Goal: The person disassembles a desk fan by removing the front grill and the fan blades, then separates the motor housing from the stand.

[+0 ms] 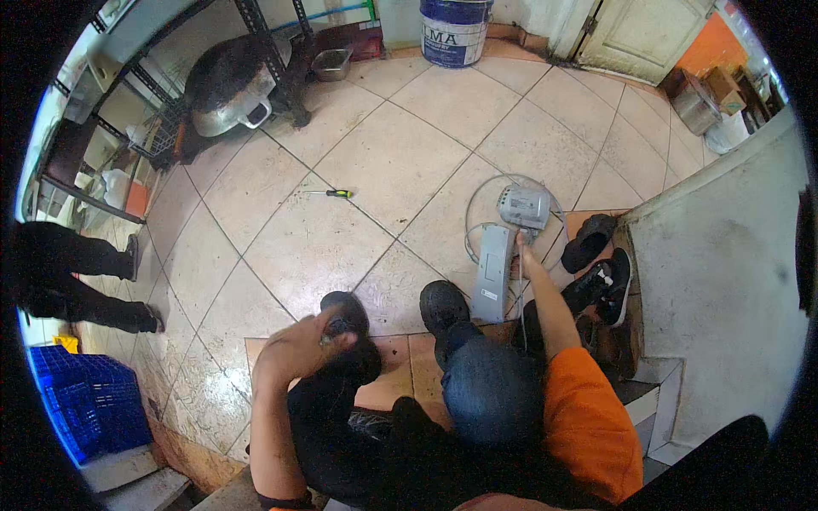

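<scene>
My right hand (530,257) is closed at the neck of a grey electronic unit (492,272), where a boxy head (523,206) meets the long flat body. The unit rests on the tiled floor, and a thin grey cable (469,223) loops around it. Part of my fingers is hidden at the grip. My left hand (298,347) hovers over my left shoe (348,313), thumb and fingers apart, with nothing plainly held. A green-and-black screwdriver (339,194) lies on the tiles farther ahead.
Several dark shoes (590,242) stand by the low wall (716,281) on the right. A blue crate (92,400) sits at lower left, near another person's legs (81,277). A metal shelf holds a large wok (230,94). A blue-and-white bucket (453,34) stands at the back.
</scene>
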Action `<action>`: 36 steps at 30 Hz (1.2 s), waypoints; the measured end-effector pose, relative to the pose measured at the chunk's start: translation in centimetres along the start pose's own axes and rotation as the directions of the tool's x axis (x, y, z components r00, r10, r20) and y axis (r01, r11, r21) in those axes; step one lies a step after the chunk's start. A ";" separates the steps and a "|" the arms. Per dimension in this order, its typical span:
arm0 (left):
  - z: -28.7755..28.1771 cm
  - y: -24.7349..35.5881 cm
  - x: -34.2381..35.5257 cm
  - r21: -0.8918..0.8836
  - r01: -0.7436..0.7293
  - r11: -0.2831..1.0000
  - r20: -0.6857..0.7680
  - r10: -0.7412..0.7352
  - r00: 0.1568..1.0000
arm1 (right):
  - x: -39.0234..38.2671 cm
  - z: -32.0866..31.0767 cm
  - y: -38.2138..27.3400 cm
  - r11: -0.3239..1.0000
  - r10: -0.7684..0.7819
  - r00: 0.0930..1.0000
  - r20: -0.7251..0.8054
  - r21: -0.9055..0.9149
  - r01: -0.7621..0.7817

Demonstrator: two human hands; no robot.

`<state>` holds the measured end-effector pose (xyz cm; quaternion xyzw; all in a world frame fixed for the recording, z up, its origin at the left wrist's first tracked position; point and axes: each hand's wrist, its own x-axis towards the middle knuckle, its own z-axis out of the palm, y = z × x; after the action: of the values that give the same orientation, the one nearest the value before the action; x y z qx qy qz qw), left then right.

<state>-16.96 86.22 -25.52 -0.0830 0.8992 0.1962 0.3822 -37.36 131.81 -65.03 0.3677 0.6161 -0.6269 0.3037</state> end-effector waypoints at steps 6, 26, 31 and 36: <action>0.4 1.6 1.2 -0.064 0.041 0.997 -0.283 -0.057 0.957 | -9.6 -1.4 -9.2 0.984 0.000 0.900 0.435 -0.163 0.078; 2.1 -0.8 6.7 -0.231 -0.247 0.941 -0.611 0.057 0.790 | -34.7 26.5 -22.4 0.785 -0.618 -0.050 0.784 0.620 0.011; 2.2 -1.6 6.8 -0.189 0.138 0.972 0.121 -0.117 0.986 | -31.7 26.1 -21.9 0.735 -0.677 0.056 0.734 0.673 0.078; 2.4 1.3 4.5 0.012 0.242 0.970 -0.851 -0.117 0.513 | -25.8 27.0 -20.5 0.825 -0.563 0.702 0.436 0.250 0.507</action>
<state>-18.91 88.40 -29.86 -0.2351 0.9684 0.0322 -0.0767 -42.71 104.21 -33.00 0.0170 0.5621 -0.7931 0.2340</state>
